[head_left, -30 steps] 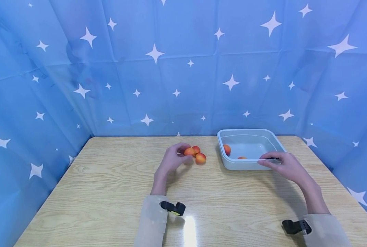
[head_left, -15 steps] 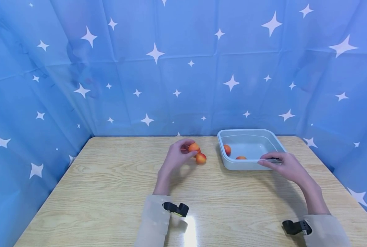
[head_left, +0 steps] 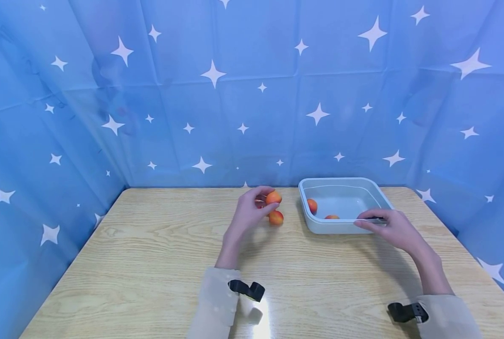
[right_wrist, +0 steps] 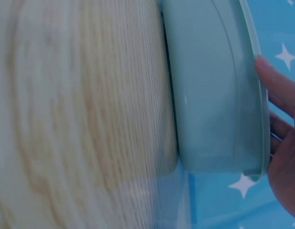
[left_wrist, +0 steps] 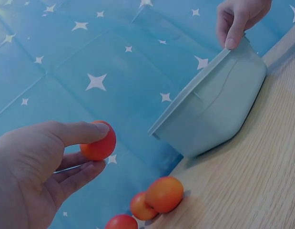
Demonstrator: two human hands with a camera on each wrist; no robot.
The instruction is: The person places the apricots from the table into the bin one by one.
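Observation:
My left hand [head_left: 252, 207] pinches a round red-orange fruit [head_left: 273, 197], much like an apricot, between thumb and fingers. In the left wrist view this fruit [left_wrist: 100, 143] is off the table. Three similar fruits lie close together beneath it; the nearest fruit [head_left: 276, 217] shows plainly in the head view, while the hand mostly covers the others. To the right stands a pale blue-green plastic basin [head_left: 337, 227], upright on the table. Inside are a fruit [head_left: 312, 206] at its left wall and another [head_left: 331, 217] partly hidden behind the front rim. My right hand [head_left: 389, 227] grips that rim near the front right corner.
The light wood table [head_left: 150, 263] reaches back to a blue curtain [head_left: 235, 103] with white stars. That curtain also hangs along both sides. Black cameras are strapped on both wrists, over pale sleeves [head_left: 215, 301].
My left hand has picked up one fruit from the group and moved it up and to the right, towards the basin. The right hand and basin stay where they were.

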